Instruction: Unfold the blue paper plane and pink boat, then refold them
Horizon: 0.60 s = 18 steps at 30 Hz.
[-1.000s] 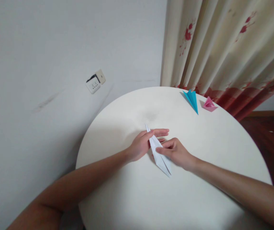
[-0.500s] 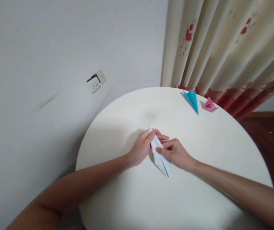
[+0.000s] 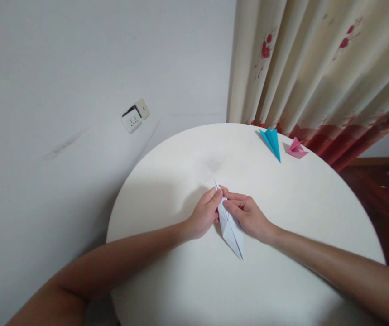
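Note:
A long, narrow piece of folded white paper (image 3: 232,233) is held between both hands above the round table. Its thin tip points away from me, and its wider end, split by a slit, points toward me. My left hand (image 3: 205,213) is closed on the upper left side, thumb on top near the tip. My right hand (image 3: 250,217) pinches the right edge, its thumb lying on the upper face and its fingers reaching toward the left fingertips. The paper's underside and some fingers beneath it are hidden.
The white round table (image 3: 153,190) bears a blue paper plane (image 3: 272,142) and a pink folded paper boat (image 3: 296,148) near its far right edge. A pale wall with a socket (image 3: 132,121) stands at the left. A flowered curtain (image 3: 303,68) hangs behind the table.
My right hand has slid up the paper toward the tip, closer to my left hand. My left fingers have curled in, and the paper has shifted slightly toward me and to the right.

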{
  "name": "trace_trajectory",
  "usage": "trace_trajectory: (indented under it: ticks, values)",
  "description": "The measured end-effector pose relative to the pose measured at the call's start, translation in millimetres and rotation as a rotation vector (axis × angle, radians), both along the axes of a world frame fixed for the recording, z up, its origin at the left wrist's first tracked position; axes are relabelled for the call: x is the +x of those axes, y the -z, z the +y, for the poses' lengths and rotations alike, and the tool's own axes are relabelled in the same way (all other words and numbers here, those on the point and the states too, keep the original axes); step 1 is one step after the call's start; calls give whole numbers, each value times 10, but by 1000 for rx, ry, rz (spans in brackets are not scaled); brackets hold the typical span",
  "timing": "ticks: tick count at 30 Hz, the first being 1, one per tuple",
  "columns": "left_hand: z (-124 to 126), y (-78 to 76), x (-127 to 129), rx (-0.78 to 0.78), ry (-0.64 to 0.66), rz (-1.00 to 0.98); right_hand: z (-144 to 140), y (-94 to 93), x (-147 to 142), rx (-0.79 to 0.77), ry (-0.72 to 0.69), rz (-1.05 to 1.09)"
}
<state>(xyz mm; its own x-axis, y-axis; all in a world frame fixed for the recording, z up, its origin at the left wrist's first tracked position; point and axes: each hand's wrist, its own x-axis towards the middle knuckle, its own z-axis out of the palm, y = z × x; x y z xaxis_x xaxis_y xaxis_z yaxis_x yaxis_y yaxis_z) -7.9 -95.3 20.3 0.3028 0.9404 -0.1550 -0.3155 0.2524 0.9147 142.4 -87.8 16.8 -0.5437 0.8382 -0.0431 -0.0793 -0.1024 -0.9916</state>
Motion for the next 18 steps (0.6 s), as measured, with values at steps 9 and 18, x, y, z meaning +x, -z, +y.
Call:
trace_trajectory:
  ticks: [9,18]
  values:
    - [-14,9,21,-5,-72,105,-12,-38,0,25,11,-34]
    - [10,30,20,0,-85,75,-8,30,-1,10,15,-25]
